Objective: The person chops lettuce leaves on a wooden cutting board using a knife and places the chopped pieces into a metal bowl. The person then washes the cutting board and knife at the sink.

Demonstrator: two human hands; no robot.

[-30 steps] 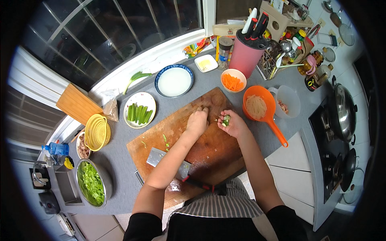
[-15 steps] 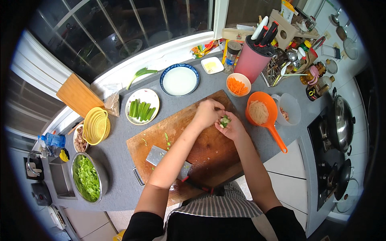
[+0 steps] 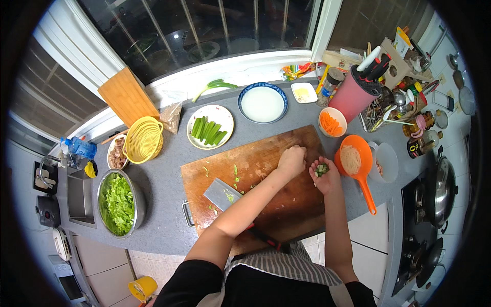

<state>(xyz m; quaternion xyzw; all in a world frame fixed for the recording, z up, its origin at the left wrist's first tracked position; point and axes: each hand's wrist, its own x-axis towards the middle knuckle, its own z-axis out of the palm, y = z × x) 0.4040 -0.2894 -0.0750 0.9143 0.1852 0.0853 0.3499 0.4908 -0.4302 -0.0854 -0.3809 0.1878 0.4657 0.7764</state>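
Observation:
My right hand (image 3: 328,178) is cupped palm up over the right edge of the wooden cutting board (image 3: 302,210), holding small chopped green-and-white scallion pieces (image 3: 321,169). Just left of it, above the board, my left hand (image 3: 292,163) has its fingers curled closed; whatever they may hold is hidden. A cleaver (image 3: 220,193) lies flat on the board, its broad blade showing to the left of my left forearm, which covers part of it. Green scraps (image 3: 236,178) are scattered near the blade.
Behind the board stand a plate of green stalks (image 3: 225,117) and a blue-rimmed plate (image 3: 285,105). Carrot strips (image 3: 331,124) in a bowl and an orange strainer (image 3: 364,166) are at right. A steel bowl of lettuce (image 3: 139,207) and yellow basket (image 3: 154,140) are at left.
My left hand has drawn away from my right palm, and its fingers are curled in. My right palm faces up more plainly. The whole view has swung left.

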